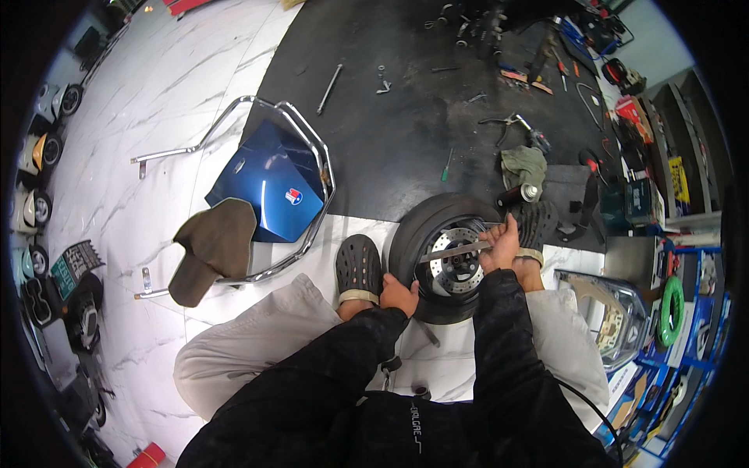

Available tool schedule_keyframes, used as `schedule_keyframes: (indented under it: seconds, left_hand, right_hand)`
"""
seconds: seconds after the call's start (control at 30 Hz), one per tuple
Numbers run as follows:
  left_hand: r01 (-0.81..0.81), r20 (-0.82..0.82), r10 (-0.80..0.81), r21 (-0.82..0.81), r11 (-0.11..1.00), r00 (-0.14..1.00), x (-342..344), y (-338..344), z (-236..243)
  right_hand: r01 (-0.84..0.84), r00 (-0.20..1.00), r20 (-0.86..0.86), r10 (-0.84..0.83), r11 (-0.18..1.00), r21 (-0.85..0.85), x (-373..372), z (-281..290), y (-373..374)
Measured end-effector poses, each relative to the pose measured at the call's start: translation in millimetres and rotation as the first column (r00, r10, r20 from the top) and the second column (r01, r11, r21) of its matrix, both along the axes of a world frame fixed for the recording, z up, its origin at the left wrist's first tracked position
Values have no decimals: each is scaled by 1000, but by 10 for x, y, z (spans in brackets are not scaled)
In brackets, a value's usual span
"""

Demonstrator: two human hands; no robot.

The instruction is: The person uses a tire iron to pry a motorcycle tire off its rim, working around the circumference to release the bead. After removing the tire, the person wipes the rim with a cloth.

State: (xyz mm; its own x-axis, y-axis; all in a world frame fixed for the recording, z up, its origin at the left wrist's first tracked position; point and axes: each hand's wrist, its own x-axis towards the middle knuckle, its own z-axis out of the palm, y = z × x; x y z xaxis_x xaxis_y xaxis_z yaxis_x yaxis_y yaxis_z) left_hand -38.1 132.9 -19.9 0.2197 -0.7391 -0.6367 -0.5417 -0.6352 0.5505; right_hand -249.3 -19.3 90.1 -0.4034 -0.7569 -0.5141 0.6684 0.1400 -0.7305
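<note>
A small wheel with a black tire (pixel 407 234) lies flat on the floor between my feet. A perforated metal brake disc (pixel 441 274) shows at its centre. My right hand (pixel 501 246) is closed round one end of a flat metal tire lever (pixel 455 251), which reaches leftward across the wheel above the disc. At the tire's near left edge, my left hand (pixel 399 296) grips the rubber, its fingertips partly hidden. Another metal bar (pixel 487 225) is partly visible by the rim's far right side, near my right hand.
Left of me lie a blue body panel (pixel 269 183), a bent chrome rail (pixel 318 148) and a brown-black seat piece (pixel 214 246). A spray can (pixel 518 195) and a green rag (pixel 523 168) are beyond the wheel. Tools, including a screwdriver (pixel 447 165), are scattered on the black mat (pixel 374 132).
</note>
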Motion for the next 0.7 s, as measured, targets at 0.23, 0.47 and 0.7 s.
schedule_keyframes:
  seconds: [0.23, 0.47, 0.7]
  left_hand:
    - [246, 44, -257, 173, 954, 965, -154, 447, -123]
    - [455, 36, -469, 187, 871, 882, -83, 494, -510]
    - [403, 49, -417, 174, 898, 908, -40, 468, -326]
  right_hand:
    - [-4, 999, 50, -4, 987, 159, 27, -81, 178]
    - [190, 972, -158, -176, 979, 77, 219, 41, 669]
    - [219, 962, -159, -220, 975, -26, 433, 244, 1112]
